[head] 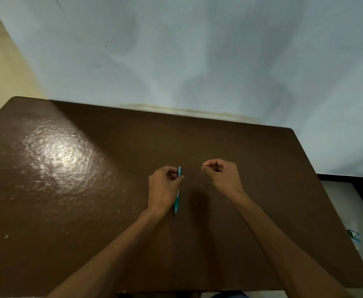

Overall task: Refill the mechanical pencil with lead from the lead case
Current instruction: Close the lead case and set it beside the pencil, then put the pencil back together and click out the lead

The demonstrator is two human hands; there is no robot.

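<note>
One teal pencil [178, 190], unreadable markings, left-held.

The brown table [90, 190] is left bare on every side of the left hand [163, 188] and right hand [223, 177]; a clear gap is seen between them. The far edge is closed off by the wall [197, 61].

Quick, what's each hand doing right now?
Left hand: closed around the teal mechanical pencil.
Right hand: fingers pinched together; whether they hold a lead cannot be told.
</note>
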